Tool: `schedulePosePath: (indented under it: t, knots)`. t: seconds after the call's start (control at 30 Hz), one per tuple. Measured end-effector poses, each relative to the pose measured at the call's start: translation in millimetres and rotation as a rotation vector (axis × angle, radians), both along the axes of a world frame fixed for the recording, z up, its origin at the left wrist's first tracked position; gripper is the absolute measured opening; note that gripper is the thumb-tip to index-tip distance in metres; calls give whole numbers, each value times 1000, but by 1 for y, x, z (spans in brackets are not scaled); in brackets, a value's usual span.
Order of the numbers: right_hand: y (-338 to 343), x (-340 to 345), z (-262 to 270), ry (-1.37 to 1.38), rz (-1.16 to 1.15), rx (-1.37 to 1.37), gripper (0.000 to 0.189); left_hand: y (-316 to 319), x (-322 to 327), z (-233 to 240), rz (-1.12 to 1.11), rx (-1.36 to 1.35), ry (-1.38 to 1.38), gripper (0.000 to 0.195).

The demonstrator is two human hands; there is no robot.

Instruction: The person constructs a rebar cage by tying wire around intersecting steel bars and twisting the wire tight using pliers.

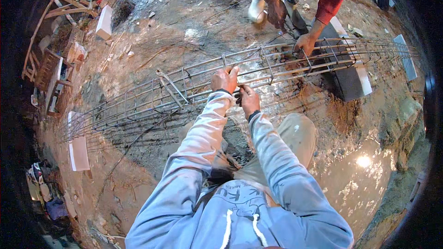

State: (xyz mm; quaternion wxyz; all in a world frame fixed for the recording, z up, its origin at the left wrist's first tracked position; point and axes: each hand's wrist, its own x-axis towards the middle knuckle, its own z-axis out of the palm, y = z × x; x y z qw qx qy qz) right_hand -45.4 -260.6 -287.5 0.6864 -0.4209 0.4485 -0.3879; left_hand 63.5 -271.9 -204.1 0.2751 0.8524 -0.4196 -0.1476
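A long rebar cage (pixel 200 72) of steel bars and stirrups runs across the view, raised off the ground. My left hand (pixel 225 79) grips it near the middle, with thumb and fingers closed about the bars. Just below and to the right, my right hand (pixel 249 100) has its fingers curled at the nearest bar. What those fingertips pinch, perhaps a thin wire, is hidden. To the left of my hands, a pair of pincers (pixel 171 88) rests across the bars, its handles spread toward me.
A co-worker's hand (pixel 304 44) touches the cage at the right; their other hand (pixel 277 13) is behind it. Pale blocks (pixel 79 154) (pixel 405 57) and a dark-sided block (pixel 346 81) stand under the cage. Muddy water (pixel 349 176) lies at lower right, scrap wood (pixel 65 5) at upper left.
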Motion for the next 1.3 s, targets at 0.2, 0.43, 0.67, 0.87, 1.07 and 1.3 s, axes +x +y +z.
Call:
schedulePosePath:
  t: [0.2,0.43,0.67,0.87,1.07,1.3]
  knots:
    - [10,24,3,278,-98,-150,17,26,9,1,63,-163,54,32]
    - [17,27,30,546,-169,-589,15,74,-15,-4,28,-316,245,31]
    - [3,21,46,858,146,-568,21,80,-20,-63,396,-680,1104,31]
    - [-1,21,54,840,162,-624,28,51,-25,-109,361,-728,865,33]
    - [-4,28,60,1045,222,-571,31,45,-7,-109,342,-452,823,12]
    - [-7,29,67,1083,277,-551,31,56,-6,-95,283,-690,1536,17]
